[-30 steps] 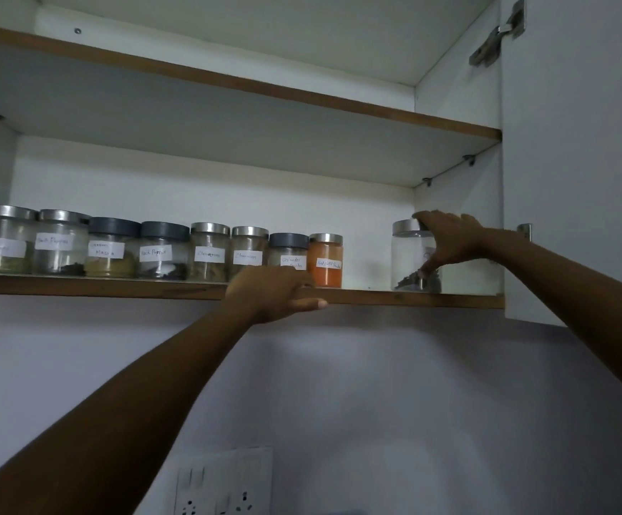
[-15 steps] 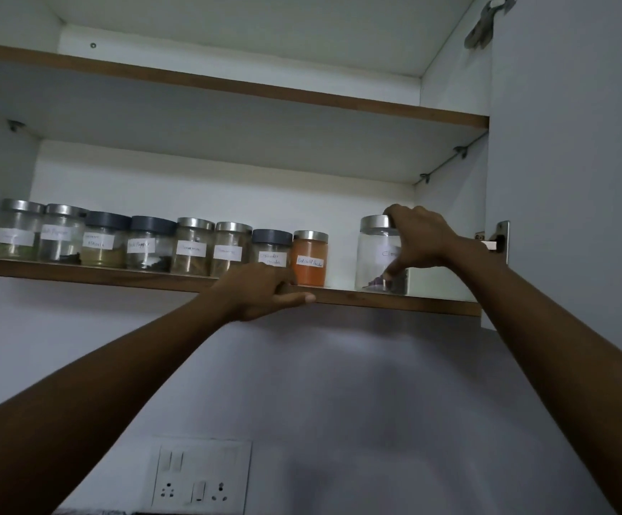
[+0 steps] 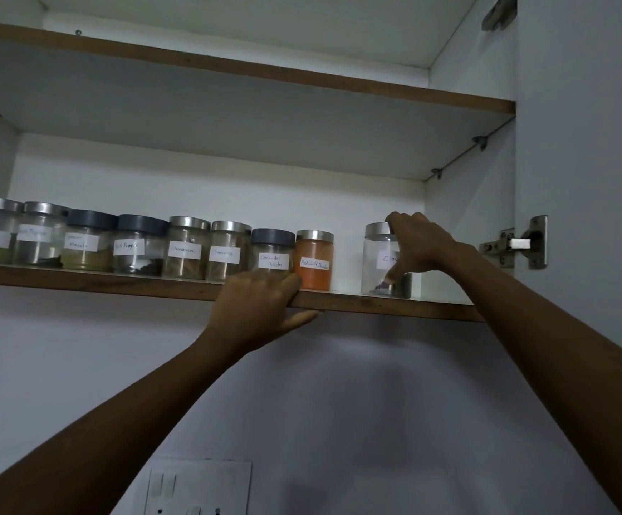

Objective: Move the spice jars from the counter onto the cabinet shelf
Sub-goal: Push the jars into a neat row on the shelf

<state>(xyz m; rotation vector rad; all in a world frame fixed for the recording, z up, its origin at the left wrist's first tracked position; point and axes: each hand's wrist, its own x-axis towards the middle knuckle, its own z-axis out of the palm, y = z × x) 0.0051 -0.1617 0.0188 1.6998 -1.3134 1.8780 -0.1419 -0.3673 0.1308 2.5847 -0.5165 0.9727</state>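
While the left hand (image 3: 261, 306) clamps the brown wooden shelf edge (image 3: 394, 304), the right hand (image 3: 419, 247) grips the upright steel-lidded clear glass jar (image 3: 376, 262) (orange powder jar (image 3: 315, 260) left of that hand)

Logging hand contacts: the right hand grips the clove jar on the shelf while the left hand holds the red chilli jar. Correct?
No. The head view shows the left hand gripping the shelf edge, not the red chilli jar. The right hand does grip the clove jar.
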